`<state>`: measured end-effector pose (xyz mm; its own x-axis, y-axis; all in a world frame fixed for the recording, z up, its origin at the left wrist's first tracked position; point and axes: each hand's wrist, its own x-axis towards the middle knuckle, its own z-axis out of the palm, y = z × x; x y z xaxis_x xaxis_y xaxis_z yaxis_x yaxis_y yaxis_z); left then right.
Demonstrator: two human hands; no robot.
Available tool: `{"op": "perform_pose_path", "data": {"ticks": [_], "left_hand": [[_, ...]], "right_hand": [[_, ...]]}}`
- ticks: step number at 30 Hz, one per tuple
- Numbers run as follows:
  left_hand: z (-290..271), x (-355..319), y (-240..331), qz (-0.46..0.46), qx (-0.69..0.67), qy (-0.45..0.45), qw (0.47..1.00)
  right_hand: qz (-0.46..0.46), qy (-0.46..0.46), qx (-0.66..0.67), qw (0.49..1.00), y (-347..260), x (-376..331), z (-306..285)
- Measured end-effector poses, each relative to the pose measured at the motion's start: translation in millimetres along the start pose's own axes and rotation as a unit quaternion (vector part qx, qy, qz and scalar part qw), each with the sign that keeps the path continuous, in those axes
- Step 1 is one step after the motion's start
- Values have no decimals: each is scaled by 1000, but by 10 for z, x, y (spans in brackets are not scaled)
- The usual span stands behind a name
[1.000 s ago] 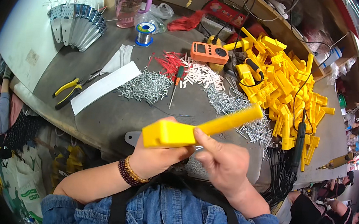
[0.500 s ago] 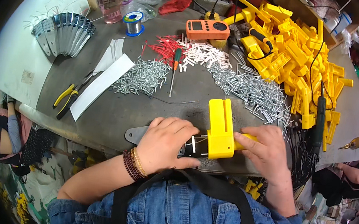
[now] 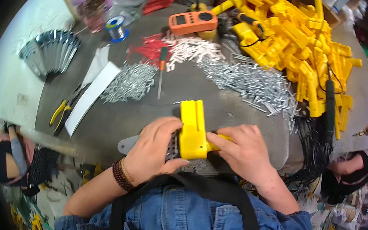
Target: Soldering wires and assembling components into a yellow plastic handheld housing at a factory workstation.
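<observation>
Both hands — left hand, right hand — grip the yellow plastic housing on the grey table.

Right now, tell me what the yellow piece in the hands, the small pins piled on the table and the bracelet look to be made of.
Yellow piece: probably moulded plastic, with an even colour, a soft sheen and crisp edges.
Pins: likely bare metal, silvery grey with bright glints.
Bracelet on the left wrist: dark brown beads, maybe wood; too small to tell for sure.

An orange meter lies beside piled yellow parts, with metal pins, a screwdriver and pliers.
</observation>
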<state>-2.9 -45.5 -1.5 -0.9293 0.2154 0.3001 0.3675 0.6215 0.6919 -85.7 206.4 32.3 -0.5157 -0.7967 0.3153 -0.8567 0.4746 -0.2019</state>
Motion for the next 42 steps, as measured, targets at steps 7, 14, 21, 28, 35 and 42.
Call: {"op": "perform_pose_path", "data": {"ticks": [7,14,21,28,35,42], "left_hand": [[209,285,272,-8,216,-29,976],[311,396,305,22,156,-8,987],[350,437,276,35,171,11,985],[346,421,299,27,168,5,985],[333,433,301,33,134,9,990],[354,436,269,45,134,23,990]], "right_hand": [[-34,8,41,999,206,-69,-232],[481,128,-302,813,2140,-1267,-1210],[393,225,-134,882,2169,-1191,-1599],[3,165,749,641,1119,-585,-1014],[182,305,797,489,543,-712,-517],[217,353,853,316,356,-566,-52]]}}
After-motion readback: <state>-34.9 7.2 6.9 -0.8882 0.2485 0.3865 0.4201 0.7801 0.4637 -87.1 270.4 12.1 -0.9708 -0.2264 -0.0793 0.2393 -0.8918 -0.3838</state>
